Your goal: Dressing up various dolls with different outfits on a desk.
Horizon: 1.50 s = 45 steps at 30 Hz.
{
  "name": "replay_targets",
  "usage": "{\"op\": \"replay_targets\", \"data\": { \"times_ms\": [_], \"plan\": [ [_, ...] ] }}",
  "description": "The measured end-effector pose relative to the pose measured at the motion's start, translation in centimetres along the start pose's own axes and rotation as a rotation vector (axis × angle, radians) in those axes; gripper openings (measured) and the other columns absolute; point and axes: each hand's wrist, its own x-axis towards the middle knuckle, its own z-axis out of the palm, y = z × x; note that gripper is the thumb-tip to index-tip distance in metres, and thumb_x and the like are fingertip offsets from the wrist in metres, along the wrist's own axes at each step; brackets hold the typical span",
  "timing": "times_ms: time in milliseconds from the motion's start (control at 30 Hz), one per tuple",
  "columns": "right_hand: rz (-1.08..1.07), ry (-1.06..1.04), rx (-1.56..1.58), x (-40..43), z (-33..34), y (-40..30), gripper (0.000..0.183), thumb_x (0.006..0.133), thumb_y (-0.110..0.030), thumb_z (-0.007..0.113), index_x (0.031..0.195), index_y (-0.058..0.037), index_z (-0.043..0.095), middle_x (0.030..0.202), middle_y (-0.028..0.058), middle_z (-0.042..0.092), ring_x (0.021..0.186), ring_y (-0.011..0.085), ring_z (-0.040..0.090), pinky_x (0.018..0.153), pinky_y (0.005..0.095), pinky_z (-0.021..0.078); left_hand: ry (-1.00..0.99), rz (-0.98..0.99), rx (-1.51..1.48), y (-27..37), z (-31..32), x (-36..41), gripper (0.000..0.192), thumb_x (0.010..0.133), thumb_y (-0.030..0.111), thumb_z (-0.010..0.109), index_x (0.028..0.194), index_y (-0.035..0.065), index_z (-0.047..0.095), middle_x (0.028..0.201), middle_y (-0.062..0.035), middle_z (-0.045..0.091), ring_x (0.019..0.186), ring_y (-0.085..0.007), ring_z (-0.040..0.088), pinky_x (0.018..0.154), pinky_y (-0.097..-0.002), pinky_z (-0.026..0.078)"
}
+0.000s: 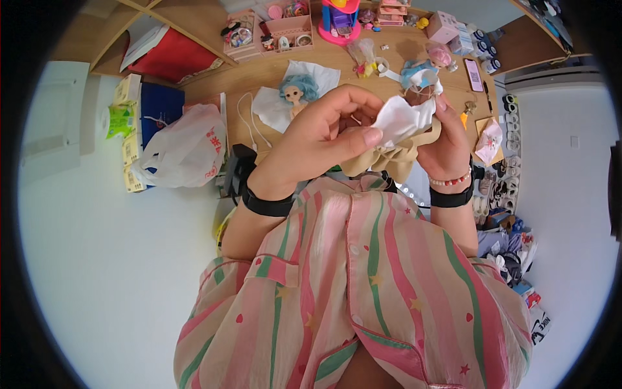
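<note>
Between my two hands I hold a small doll garment (401, 119) of white cloth with a tan ruffled part hanging below. My left hand (335, 126) pinches its left edge between thumb and fingers. At the upper right edge, my right hand (449, 131) grips it with the thumb up. Behind my left hand, a doll with blue hair (297, 90) lies on white cloth or tissue (268, 108) on the wooden desk (243, 78). A doll with pink hair and a blue dress (439, 56) lies beyond my right hand.
Pink organizer boxes (296, 29) and a colourful toy (340, 22) stand at the back. A roll of white tape (382, 65) lies mid-desk. On the right are a phone (474, 75), a black pen (488, 97) and a pink cloth piece (490, 138). A white plastic bag (187, 146) sits left.
</note>
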Motion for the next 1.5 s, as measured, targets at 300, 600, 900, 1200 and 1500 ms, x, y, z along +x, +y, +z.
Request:
{"op": "replay_targets", "data": {
  "times_ms": [300, 600, 900, 1200, 1500],
  "plan": [
    [-0.027, 0.037, 0.043, 0.1, 0.6, -0.2, 0.032, 0.096, -0.020, 0.049, 0.123, -0.0021, 0.050, 0.110, 0.0056, 0.059, 0.103, 0.0166, 0.058, 0.091, 0.0340, 0.0452, 0.134, 0.019, 0.014, -0.4, -0.8, 0.3, 0.010, 0.094, 0.011, 0.055, 0.099, 0.0031, 0.056, 0.096, 0.0003, 0.058, 0.086, -0.0056, 0.051, 0.076, -0.0207, 0.042],
    [-0.448, 0.118, -0.659, 0.3, 0.8, 0.6, 0.009, 0.088, -0.013, 0.065, 0.094, -0.0060, 0.065, 0.094, 0.0034, 0.060, 0.086, 0.0129, 0.056, 0.077, 0.0282, 0.0432, -0.041, -0.297, 0.432, -0.9, -1.7, -0.7, 0.032, 0.100, 0.027, 0.044, 0.112, 0.0017, 0.058, 0.105, -0.0073, 0.063, 0.087, -0.0138, 0.060, 0.081, -0.0277, 0.047],
    [-1.091, -0.467, -1.661, 0.7, 3.3, 1.2, 0.027, 0.059, -0.016, 0.070, 0.085, -0.0093, 0.067, 0.092, 0.0021, 0.061, 0.085, 0.0203, 0.059, 0.077, 0.0336, 0.0443, 0.145, -0.242, -0.635, -4.3, -1.4, -0.2, 0.037, 0.098, 0.018, 0.042, 0.132, 0.0034, 0.039, 0.116, -0.0057, 0.054, 0.104, -0.0140, 0.055, 0.086, -0.0296, 0.047],
    [-0.948, -0.464, -1.497, 0.8, 3.4, 1.6, 0.030, 0.064, -0.008, 0.066, 0.094, -0.0062, 0.067, 0.094, 0.0051, 0.059, 0.084, 0.0235, 0.059, 0.076, 0.0370, 0.0470, 0.459, 0.008, -0.250, -3.0, -1.0, 0.9, 0.039, 0.096, 0.011, 0.049, 0.134, 0.0084, 0.045, 0.110, -0.0042, 0.057, 0.099, -0.0090, 0.055, 0.081, -0.0231, 0.046],
    [-0.762, -0.288, -1.302, 0.3, 2.6, 1.1, 0.031, 0.067, 0.008, 0.063, 0.095, -0.0043, 0.065, 0.097, 0.0107, 0.063, 0.081, 0.0265, 0.062, 0.069, 0.0328, 0.0500, 0.233, -0.107, -0.378, -2.1, -3.1, 0.5, 0.044, 0.096, 0.021, 0.035, 0.126, -0.0073, 0.051, 0.118, -0.0106, 0.061, 0.099, -0.0139, 0.059, 0.080, -0.0281, 0.048]
  ]
}}
